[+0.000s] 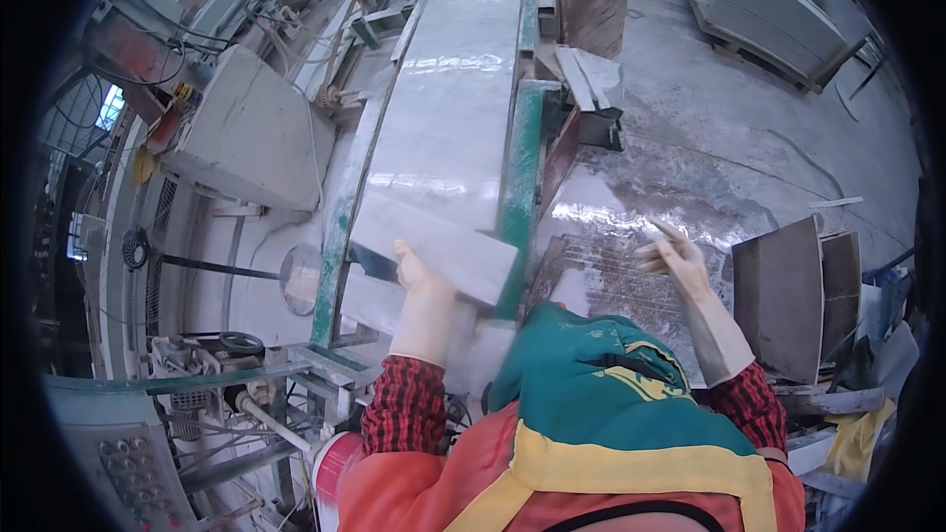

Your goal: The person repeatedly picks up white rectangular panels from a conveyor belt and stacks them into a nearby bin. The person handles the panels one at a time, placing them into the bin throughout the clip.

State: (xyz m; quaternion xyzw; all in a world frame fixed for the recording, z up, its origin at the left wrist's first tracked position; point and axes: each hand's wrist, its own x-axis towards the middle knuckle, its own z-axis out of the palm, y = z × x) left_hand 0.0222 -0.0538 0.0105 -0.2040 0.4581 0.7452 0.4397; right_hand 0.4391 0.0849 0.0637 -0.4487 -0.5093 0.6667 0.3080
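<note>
Left hand (424,288): closed on the near edge of the pale slab (448,244), at the near end of the conveyor belt (448,118); the thumb is laid on top, the fingers are hidden.
Slab step: the slab is seemingly being positioned; a level, steady grip would be called for.
Pale slab: held slantwise across the belt, ahead of the left grip and mostly to its right.
Right hand (680,261): held empty, right of the belt, fingers loosely apart, the slab untouched by it.

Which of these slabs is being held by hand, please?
The pale rectangular slab askew across the near end of the conveyor belt; the left hand grips it, while the grey slabs at right touch neither hand.
</note>
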